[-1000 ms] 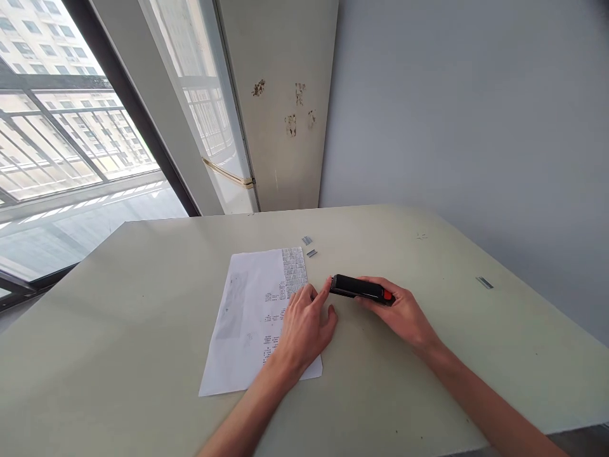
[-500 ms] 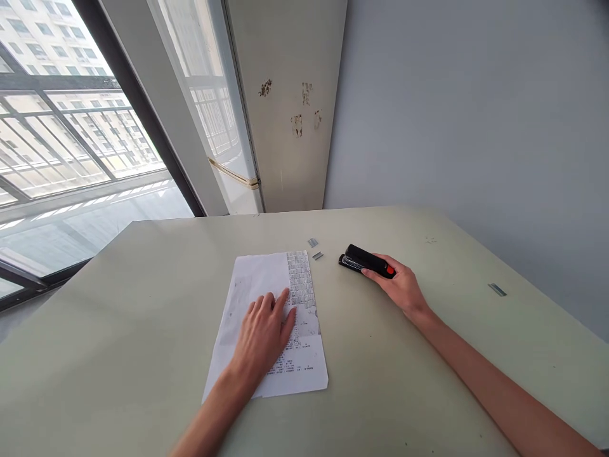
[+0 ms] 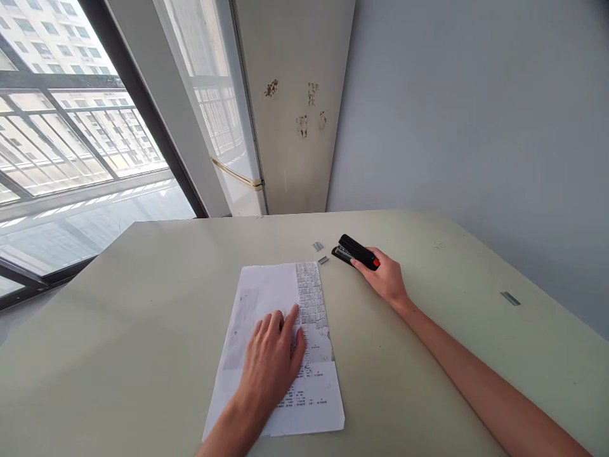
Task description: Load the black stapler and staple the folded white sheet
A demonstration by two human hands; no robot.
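Right hand [image 3: 385,276], closed on the black stapler [image 3: 356,252], has moved it up-frame beside loose staples [image 3: 318,246]; left hand [image 3: 273,358], fingers spread flat, now presses the printed sheet [image 3: 266,298].

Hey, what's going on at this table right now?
A person is working at a pale table. Their left hand lies flat, fingers spread, on a printed sheet of paper. Their right hand reaches toward the far side, gripping a black stapler with a red end. It is low over the table, right beside two short staple strips. A lone strip lies apart, off to the right.
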